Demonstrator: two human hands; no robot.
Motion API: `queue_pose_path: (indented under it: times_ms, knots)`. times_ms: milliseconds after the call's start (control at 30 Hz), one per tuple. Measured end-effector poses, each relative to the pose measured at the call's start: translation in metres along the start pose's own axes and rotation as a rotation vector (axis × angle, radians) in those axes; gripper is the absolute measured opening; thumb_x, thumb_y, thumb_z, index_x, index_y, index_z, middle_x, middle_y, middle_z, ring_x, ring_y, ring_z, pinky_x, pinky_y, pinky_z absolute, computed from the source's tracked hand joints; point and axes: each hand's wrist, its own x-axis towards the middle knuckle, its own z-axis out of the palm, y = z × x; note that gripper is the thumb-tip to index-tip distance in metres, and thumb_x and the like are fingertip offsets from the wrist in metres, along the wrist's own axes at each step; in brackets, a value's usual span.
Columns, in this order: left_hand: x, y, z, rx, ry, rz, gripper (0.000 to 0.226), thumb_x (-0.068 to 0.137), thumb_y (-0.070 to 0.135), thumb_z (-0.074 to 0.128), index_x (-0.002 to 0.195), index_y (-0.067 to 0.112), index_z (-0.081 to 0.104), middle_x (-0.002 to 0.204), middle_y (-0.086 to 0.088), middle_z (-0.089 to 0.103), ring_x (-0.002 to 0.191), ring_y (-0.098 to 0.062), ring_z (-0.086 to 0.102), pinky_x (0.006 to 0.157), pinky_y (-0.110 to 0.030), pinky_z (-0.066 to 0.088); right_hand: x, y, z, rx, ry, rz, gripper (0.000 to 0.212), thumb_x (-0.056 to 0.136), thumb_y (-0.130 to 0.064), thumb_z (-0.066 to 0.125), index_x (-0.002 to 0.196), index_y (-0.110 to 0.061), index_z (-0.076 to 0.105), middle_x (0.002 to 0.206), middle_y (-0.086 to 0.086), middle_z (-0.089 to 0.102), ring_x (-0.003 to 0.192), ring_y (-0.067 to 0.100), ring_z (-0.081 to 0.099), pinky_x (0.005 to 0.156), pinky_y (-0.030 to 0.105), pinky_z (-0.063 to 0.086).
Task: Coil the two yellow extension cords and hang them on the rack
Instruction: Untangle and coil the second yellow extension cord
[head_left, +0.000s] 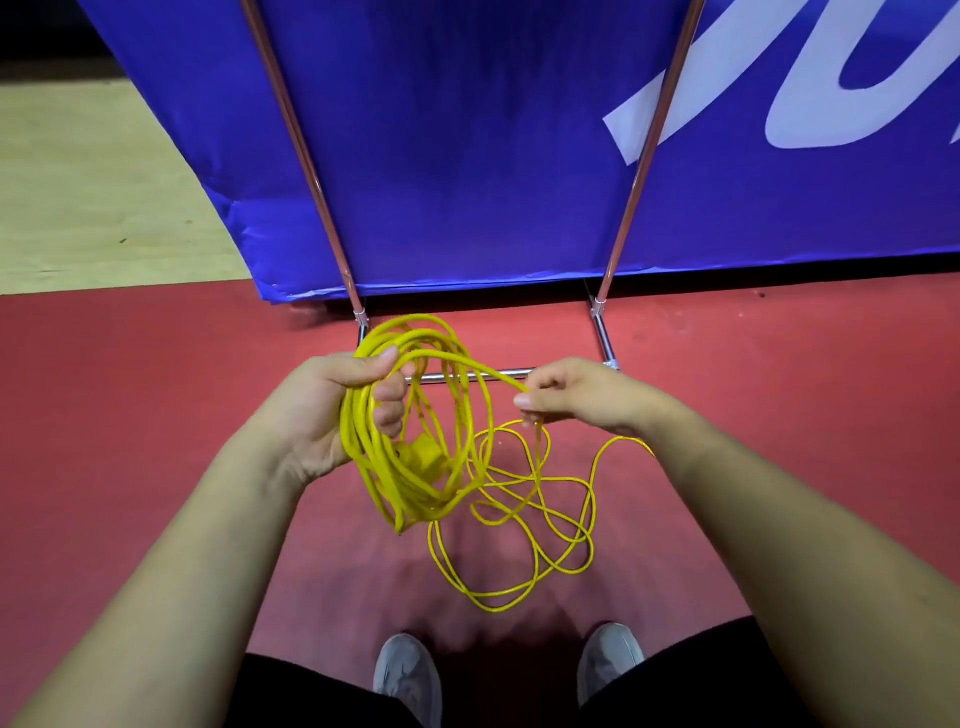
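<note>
My left hand (337, 410) grips a bundle of several loops of a yellow extension cord (415, 415), which hangs down from my fist with a yellow plug block inside the loops. My right hand (576, 397) pinches the same cord's free run just right of the coil. Below that hand, loose yellow cord (524, 545) lies in tangled loops on the red floor. The metal rack (311, 156) stands straight ahead, its two slanted uprights rising over its base bar. I cannot tell whether the loose loops belong to a second cord.
A blue banner with white lettering (493, 156) stands behind the rack. The floor is red (156, 389) near me and pale wood (78, 197) at the far left. My grey shoes (410, 675) show at the bottom edge.
</note>
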Motion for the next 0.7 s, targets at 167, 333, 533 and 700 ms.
queue_pose_path:
  times_ms: [167, 333, 533, 700]
  knots:
    - [0.003, -0.004, -0.002, 0.114, 0.123, -0.147, 0.023, 0.089, 0.019, 0.049, 0.089, 0.0, 0.061, 0.077, -0.02, 0.072, 0.063, -0.027, 0.072, 0.051, -0.031, 0.058, 0.007, -0.01, -0.008, 0.517, 0.247, -0.095, 0.014, 0.096, -0.014, 0.055, 0.095, -0.011, 0.069, 0.061, 0.003, 0.032, 0.048, 0.013, 0.028, 0.053, 0.03, 0.02]
    - [0.003, 0.001, -0.007, 0.072, 0.146, -0.176, 0.03, 0.077, 0.024, 0.053, 0.079, -0.001, 0.072, 0.086, -0.022, 0.073, 0.067, -0.029, 0.073, 0.053, -0.034, 0.058, 0.004, -0.016, -0.012, 0.297, 0.193, -0.094, 0.017, 0.094, -0.016, 0.059, 0.088, -0.01, 0.074, 0.06, 0.003, 0.025, 0.053, 0.015, 0.019, 0.051, 0.027, 0.016]
    - [0.005, -0.006, -0.001, 0.129, 0.077, -0.16, 0.037, 0.077, 0.028, 0.054, 0.071, -0.002, 0.075, 0.073, -0.021, 0.071, 0.058, -0.028, 0.07, 0.049, -0.031, 0.057, -0.004, -0.053, -0.004, 0.035, 0.109, -0.185, 0.014, 0.092, -0.011, 0.063, 0.087, -0.006, 0.074, 0.048, -0.011, 0.048, 0.05, 0.007, 0.036, 0.052, 0.023, 0.028]
    - [0.009, -0.017, 0.007, 0.155, -0.02, -0.142, 0.023, 0.08, 0.022, 0.062, 0.082, 0.0, 0.068, 0.066, -0.012, 0.065, 0.048, -0.021, 0.064, 0.043, -0.026, 0.052, -0.01, -0.079, 0.023, -0.091, 0.069, -0.33, 0.01, 0.088, -0.006, 0.068, 0.091, 0.002, 0.072, 0.058, -0.016, 0.062, 0.057, -0.008, 0.054, 0.06, 0.006, 0.04]
